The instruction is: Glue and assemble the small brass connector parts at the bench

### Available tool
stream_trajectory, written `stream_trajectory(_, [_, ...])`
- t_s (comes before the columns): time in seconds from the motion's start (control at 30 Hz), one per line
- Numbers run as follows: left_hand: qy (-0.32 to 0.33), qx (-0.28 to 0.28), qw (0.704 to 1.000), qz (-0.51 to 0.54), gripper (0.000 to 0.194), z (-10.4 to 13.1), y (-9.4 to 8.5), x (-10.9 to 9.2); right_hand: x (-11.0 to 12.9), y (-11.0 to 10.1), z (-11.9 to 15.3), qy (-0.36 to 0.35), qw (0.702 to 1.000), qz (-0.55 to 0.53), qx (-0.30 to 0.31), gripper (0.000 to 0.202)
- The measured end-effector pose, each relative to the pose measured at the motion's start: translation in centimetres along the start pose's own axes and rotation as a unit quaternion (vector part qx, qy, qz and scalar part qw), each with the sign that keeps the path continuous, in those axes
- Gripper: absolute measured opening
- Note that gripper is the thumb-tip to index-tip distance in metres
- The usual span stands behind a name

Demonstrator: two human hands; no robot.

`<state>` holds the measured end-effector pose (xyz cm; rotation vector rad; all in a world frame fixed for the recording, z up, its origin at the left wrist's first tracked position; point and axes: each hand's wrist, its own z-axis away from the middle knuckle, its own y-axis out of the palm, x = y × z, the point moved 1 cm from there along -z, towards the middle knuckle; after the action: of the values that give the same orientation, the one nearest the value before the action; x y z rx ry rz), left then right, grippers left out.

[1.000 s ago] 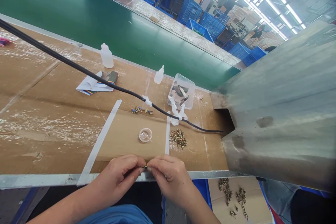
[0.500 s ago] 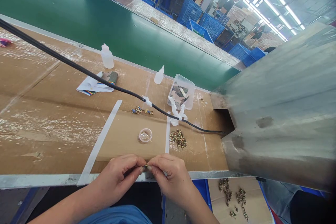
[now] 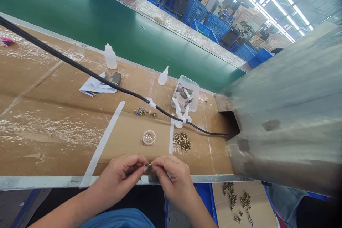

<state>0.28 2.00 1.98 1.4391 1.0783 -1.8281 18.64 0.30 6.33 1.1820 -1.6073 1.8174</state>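
Both hands meet near the table's front edge. My left hand (image 3: 125,174) pinches one end of a tiny blue and brass-coloured part (image 3: 148,165). The fingertips of my right hand (image 3: 172,176) are closed on its other end. Just beyond the hands, a small round clear dish (image 3: 148,138) holds a thin white stick. To its right lies a pile of small brass and dark parts (image 3: 182,141). Farther back, a few blue and brass parts (image 3: 144,112) lie in a short row.
A black cable (image 3: 133,94) crosses above the table. Behind it stand two white bottles (image 3: 110,57) (image 3: 163,76) and a clear box (image 3: 185,92). A folded cloth (image 3: 100,84) lies left. A large metal duct (image 3: 280,121) fills the right, with more parts on a lower cardboard (image 3: 229,196).
The hands have shifted very slightly upward, and more of the part's blue end now shows between the fingertips. The whole view has moved a little.
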Motion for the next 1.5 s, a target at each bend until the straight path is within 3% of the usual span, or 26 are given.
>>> stream_trajectory(0.4, [0.005,-0.010,0.999,-0.035,0.017,0.2,0.0,0.0,-0.4,1.0,0.4,0.016,0.997,-0.038,-0.059,0.014])
stream_trajectory(0.63, [0.033,-0.007,0.998,-0.062,0.020,0.3,0.0,-0.2,-0.6,0.9,0.2,-0.012,0.999,-0.024,-0.033,0.017])
stream_trajectory(1.27, [0.055,-0.006,0.995,-0.082,0.020,0.2,0.0,-0.2,-0.7,0.8,0.3,0.001,1.000,-0.016,0.007,0.019])
stream_trajectory(1.5, [0.054,-0.062,0.994,-0.066,0.018,-0.5,-0.1,-1.1,-0.7,0.7,0.3,0.003,1.000,-0.011,0.017,0.020])
